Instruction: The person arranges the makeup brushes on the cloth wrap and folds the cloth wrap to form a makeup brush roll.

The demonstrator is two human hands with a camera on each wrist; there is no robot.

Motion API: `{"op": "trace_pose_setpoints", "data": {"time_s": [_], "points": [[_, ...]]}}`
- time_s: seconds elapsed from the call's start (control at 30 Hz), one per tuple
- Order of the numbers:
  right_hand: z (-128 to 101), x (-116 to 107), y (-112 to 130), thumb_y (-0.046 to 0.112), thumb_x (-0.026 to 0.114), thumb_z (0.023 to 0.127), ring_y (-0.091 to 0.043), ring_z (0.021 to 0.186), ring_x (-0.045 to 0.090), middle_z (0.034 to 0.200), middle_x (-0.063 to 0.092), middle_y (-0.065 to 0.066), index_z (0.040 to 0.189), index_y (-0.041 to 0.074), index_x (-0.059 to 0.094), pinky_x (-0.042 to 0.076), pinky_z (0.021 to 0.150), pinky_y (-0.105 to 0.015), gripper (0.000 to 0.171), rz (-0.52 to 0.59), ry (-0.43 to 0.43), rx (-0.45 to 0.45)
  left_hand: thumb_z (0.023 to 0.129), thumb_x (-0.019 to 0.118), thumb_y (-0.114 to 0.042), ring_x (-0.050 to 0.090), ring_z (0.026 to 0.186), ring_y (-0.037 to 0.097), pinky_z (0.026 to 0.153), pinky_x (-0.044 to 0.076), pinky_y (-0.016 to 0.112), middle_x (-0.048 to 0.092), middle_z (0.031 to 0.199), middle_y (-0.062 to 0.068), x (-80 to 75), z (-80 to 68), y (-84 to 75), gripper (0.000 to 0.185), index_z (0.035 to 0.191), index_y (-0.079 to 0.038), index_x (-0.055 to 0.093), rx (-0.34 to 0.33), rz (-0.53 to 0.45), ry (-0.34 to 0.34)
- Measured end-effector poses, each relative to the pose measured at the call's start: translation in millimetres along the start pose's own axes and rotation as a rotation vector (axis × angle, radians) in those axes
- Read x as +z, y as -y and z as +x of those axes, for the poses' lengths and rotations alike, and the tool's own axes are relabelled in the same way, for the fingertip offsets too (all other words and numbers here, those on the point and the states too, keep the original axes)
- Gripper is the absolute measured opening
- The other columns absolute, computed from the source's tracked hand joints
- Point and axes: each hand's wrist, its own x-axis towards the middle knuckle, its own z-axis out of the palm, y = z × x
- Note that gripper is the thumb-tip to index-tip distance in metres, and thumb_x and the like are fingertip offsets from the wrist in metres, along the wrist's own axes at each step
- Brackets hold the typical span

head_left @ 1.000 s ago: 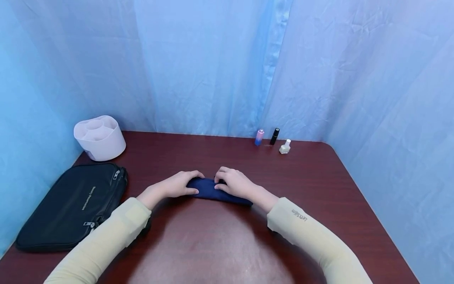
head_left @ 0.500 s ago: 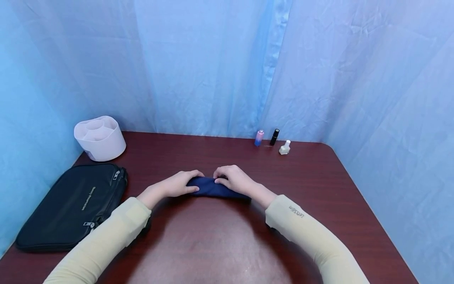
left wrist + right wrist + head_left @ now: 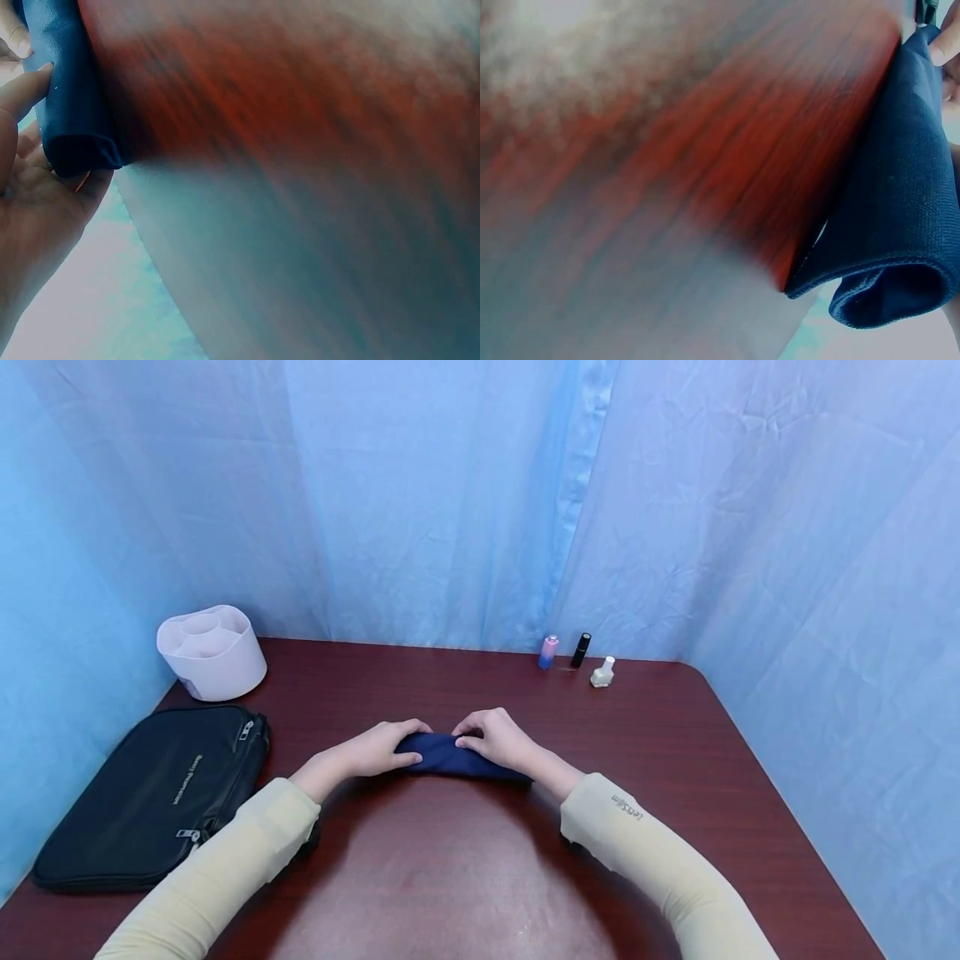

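A dark blue piece of cloth [image 3: 435,758] lies folded lengthwise on the table between both hands. My left hand [image 3: 377,750] grips its left end, the thumb on the near side and the fingers behind. At the cloth's upper edge, right of its middle, my right hand [image 3: 501,743] pinches the fabric between thumb and fingertips. In the left wrist view the cloth [image 3: 71,90] shows a flattened, tube-like end beside the left palm [image 3: 45,195]. Seen from the right wrist, the cloth [image 3: 900,172] has a stitched hem and a rolled, hollow end.
A black zippered bag [image 3: 150,802] lies on the left of the brown table [image 3: 420,877]. Behind it stands a white divided organizer [image 3: 213,664]. A pink-and-blue bottle [image 3: 548,652], a black tube [image 3: 581,651] and a white-capped polish bottle [image 3: 602,673] stand at the back.
My right hand has shifted slightly away from me along with the cloth's right part, mostly in the first half second. My left hand stays in place on the left end.
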Motion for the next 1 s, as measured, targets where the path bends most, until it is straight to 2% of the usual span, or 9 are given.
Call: {"op": "trace_pose_setpoints", "data": {"time_s": [0.43,0.67,0.83,1.0], "points": [[3,-2,-8,0.015,0.070,0.086,-0.004,0.081,0.064,0.085,0.071,0.006,0.092,0.015,0.072,0.051,0.075,-0.022,0.007,0.048,0.046,-0.037,0.094,0.059,-0.024,0.056,0.111,0.020,0.096,0.043,0.040,0.059,0.124,0.007,2.9,0.2,2.2,0.041,0.131,-0.010,0.049,0.002,-0.003,-0.003],[-1,-3,-5,0.021,0.071,0.085,-0.005,0.081,0.064,0.091,0.070,0.003,0.101,0.014,0.068,0.052,0.075,-0.021,0.018,0.070,0.066,0.014,0.093,0.061,-0.026,0.055,0.114,0.022,0.098,0.043,0.042,0.057,0.127,0.008,3.3,-1.1,0.0,0.043,0.131,-0.010,0.049,-0.015,0.001,0.015],[-6,-2,-1,0.026,0.075,0.082,-0.007,0.078,0.063,0.094,0.069,0.002,0.105,0.011,0.065,0.052,0.072,-0.021,0.029,0.056,0.044,0.074,0.091,0.063,-0.026,0.054,0.115,0.022,0.099,0.042,0.043,0.057,0.128,0.008,3.4,-0.5,-0.6,0.046,0.131,-0.010,0.049,-0.026,0.007,0.021],[-7,2,3,0.020,0.076,0.080,-0.009,0.080,0.065,0.092,0.070,0.000,0.102,0.009,0.068,0.053,0.074,-0.024,0.025,0.101,-0.013,0.104,0.091,0.064,-0.025,0.054,0.115,0.022,0.099,0.042,0.042,0.057,0.127,0.008,3.0,-0.6,-0.2,0.045,0.131,-0.010,0.050,-0.026,0.003,0.021]]}}
